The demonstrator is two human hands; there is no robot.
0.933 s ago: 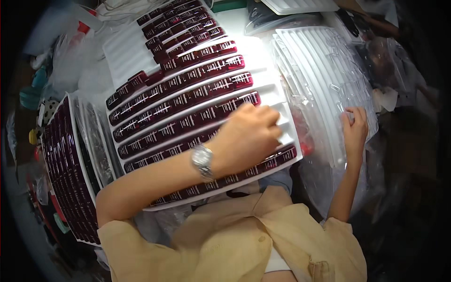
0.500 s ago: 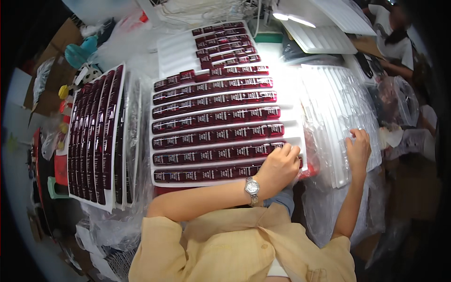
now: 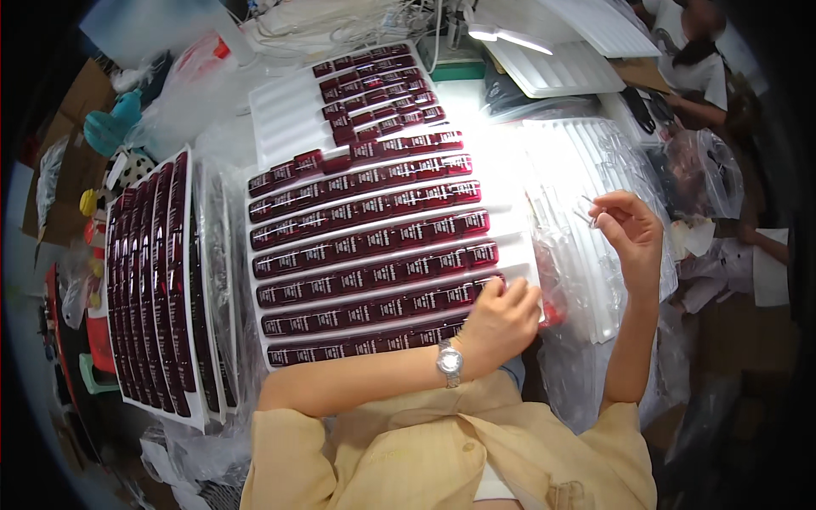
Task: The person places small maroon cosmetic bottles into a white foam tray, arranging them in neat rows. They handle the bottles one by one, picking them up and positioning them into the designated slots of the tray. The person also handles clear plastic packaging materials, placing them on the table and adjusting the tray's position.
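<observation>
My left hand (image 3: 503, 323), with a silver watch (image 3: 449, 363) at its wrist, rests over the right end of the lower rows on a white ridged tray (image 3: 515, 259). Its fingers are curled in at the end of a row of small glossy dark red blocks (image 3: 374, 276) with pale print; whatever they pinch is hidden. Raised over the clear-wrapped white trays (image 3: 578, 255) on the right, my right hand (image 3: 631, 234) pinches a small clear piece (image 3: 588, 212) between thumb and fingertips.
Another stack of filled trays (image 3: 153, 289) stands tilted at the left, beside clear plastic wrap (image 3: 225, 263). Behind the main tray lies a partly filled tray (image 3: 289, 119). A bright lamp (image 3: 510, 36) glows at the back, near ridged white trays (image 3: 557, 68). Another person (image 3: 697, 76) sits far right.
My right hand has risen and moved left from the wrapped trays, and now shows a small clear piece in its fingertips. My left hand stays near the row ends. The view has shifted slightly.
</observation>
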